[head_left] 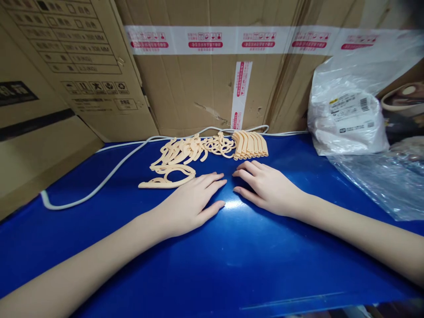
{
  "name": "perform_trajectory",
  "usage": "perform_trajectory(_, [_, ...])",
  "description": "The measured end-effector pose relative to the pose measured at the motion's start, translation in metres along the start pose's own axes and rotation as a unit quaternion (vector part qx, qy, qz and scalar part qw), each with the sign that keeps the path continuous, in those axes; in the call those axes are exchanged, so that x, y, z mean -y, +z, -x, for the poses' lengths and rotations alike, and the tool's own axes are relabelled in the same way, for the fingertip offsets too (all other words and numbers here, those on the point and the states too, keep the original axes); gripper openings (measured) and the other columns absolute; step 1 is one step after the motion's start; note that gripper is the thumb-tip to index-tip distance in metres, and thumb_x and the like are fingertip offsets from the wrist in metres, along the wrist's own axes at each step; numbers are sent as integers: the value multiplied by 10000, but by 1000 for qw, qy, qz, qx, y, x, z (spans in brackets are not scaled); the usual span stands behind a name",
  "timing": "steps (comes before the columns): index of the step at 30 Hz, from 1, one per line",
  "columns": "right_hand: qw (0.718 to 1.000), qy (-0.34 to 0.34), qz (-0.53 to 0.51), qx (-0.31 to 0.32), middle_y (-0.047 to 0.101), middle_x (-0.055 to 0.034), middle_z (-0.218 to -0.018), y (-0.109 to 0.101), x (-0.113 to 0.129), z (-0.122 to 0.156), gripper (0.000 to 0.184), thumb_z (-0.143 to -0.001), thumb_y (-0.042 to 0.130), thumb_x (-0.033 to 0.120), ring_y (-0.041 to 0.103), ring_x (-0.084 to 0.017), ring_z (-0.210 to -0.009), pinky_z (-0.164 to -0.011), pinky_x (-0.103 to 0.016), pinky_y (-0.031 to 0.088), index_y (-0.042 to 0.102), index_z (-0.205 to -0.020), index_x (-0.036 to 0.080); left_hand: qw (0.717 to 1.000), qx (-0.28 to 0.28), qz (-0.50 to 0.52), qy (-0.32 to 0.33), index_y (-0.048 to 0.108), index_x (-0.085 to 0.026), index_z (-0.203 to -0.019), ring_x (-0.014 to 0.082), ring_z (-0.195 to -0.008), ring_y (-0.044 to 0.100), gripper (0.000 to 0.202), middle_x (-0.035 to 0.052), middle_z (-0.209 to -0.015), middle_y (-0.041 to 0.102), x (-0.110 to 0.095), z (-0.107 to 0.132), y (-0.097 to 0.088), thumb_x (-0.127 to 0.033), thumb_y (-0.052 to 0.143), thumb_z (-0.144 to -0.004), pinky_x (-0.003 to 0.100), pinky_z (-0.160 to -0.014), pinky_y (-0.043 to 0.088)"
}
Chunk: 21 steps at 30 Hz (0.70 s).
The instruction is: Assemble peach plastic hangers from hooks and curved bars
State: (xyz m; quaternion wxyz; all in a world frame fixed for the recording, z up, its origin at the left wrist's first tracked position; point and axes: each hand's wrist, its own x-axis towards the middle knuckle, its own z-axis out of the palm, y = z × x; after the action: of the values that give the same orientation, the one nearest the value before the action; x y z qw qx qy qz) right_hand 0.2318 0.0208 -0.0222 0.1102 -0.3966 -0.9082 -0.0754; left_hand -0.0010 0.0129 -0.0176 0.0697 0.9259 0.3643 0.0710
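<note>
My left hand (195,201) lies on the blue tabletop with its fingers stretched out and nothing in them. Just beyond it, near its knuckles, is a cream folding hanger (175,176) with curved arms. My right hand (265,187) rests on the tabletop to the right, palm down, fingers loosely bent and apart, holding nothing. Past its fingertips stands a neat row of curved cream hanger arms (251,145). To the left of that row lies a loose pile of cream curved arms (183,150), and between them a heap of cream hooks (218,144).
The blue table (212,265) ends at cardboard boxes (198,88) along the back and left. A white cable (112,174) curves across the left and behind the pieces. At the right sit a clear plastic bag (347,119) with a label and loose plastic film (374,181).
</note>
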Motion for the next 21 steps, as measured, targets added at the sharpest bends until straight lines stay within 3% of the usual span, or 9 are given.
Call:
perform_trajectory(5, [1000, -4, -1, -3, 594, -155, -1106, 0, 0, 0, 404, -991, 381, 412, 571, -266, -1012, -896, -428, 491, 613, -1135, 115, 999, -5, 44, -22, 425, -192, -1417, 254, -1444, 268, 518, 83, -1532, 370, 1, 0, 3, -464, 392, -978, 475, -1173, 273])
perform_trajectory(21, [1000, 0, 14, 4, 618, -154, -1085, -1, 2, -3, 390, -986, 388, 420, 600, -265, -974, -854, -406, 475, 604, -1134, 132, 1000, 5, -2, -4, 393, -169, -1440, 276, -1429, 303, 520, 107, -1536, 360, 0, 1, 4, -434, 352, -996, 501, -1161, 277])
